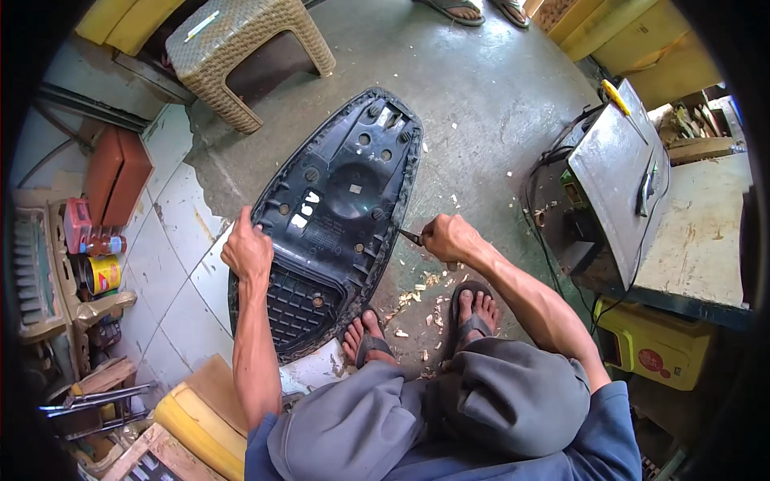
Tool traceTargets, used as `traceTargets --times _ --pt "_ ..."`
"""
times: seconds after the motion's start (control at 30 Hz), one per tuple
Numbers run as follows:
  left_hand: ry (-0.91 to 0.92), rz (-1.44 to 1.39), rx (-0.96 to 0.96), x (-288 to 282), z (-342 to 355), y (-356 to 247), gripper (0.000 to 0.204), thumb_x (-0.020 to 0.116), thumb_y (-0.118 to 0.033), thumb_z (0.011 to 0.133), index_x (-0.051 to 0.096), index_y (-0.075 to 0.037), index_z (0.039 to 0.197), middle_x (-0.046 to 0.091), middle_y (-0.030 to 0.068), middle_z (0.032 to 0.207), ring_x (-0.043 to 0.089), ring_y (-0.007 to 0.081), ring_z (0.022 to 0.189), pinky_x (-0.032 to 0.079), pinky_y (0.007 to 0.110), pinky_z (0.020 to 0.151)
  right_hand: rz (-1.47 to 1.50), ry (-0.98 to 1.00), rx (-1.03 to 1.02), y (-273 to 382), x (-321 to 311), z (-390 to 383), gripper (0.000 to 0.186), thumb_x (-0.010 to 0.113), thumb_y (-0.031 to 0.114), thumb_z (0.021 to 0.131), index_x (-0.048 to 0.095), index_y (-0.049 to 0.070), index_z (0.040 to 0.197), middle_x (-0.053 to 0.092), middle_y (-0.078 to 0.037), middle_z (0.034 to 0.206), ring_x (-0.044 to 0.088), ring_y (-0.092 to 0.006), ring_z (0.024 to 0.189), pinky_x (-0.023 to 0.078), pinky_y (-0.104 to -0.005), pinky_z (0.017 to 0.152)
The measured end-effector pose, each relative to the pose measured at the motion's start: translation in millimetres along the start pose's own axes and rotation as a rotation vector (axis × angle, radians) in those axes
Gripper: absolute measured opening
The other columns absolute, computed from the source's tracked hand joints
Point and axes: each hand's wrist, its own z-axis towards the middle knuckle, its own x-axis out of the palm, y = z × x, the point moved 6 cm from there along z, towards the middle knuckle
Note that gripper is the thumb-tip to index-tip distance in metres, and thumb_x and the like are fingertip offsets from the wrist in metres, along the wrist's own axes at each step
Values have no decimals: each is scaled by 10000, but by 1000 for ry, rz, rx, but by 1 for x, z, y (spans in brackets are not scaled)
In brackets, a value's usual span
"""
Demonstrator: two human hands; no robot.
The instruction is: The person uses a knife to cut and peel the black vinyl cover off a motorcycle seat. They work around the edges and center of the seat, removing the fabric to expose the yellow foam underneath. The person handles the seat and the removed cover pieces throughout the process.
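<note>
A motorcycle seat (321, 228) lies upside down in front of me, its black plastic base facing up and dark cover material folded over its rim. My left hand (248, 247) is closed on the seat's left edge, fingers curled at the rim. On the opposite side, my right hand (451, 240) is wrapped round a small dark tool (410, 236) with a narrow tip. That tip touches or nearly touches the right rim; most of the tool is hidden in the fist, so its exact kind does not show.
Wood chips (409, 297) litter the floor between my feet. A woven-pattern plastic stool (233, 60) stands far left. At right, a metal panel (613, 172) carries a yellow-handled screwdriver (616, 97), with black cables beside it. Another person's feet (465, 11) show at the top.
</note>
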Motion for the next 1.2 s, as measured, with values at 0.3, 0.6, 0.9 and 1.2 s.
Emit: traceTargets --times 0.3,0.6,0.9,1.2 --pt "125 85 -66 36 29 25 506 729 -191 839 618 -256 1329 737 213 955 698 439 933 508 561 823 -156 -258 -338 1 24 6 192 624 184 861 740 31 876 686 -258 772 692 -446 739 579 -500 687" --pt "96 101 -42 17 37 15 473 702 -129 831 639 -228 1289 733 203 1007 694 443 943 515 557 793 169 -319 -358 -13 31 -8 234 587 226 921 748 77 1004 690 -263 808 705 -424 764 578 -493 742" --pt "70 77 -46 30 24 17 483 729 -162 834 625 -214 1303 733 212 974 688 454 936 502 554 797 -110 119 75 17 11 26 213 586 167 874 755 37 876 705 -243 728 737 -374 714 592 -459 717" --pt "152 55 -41 55 51 44 465 726 -184 834 625 -223 1286 726 221 995 681 460 950 508 554 817 292 -566 -571 -36 79 11 205 692 212 934 688 87 1095 688 -215 827 694 -396 753 549 -453 632"
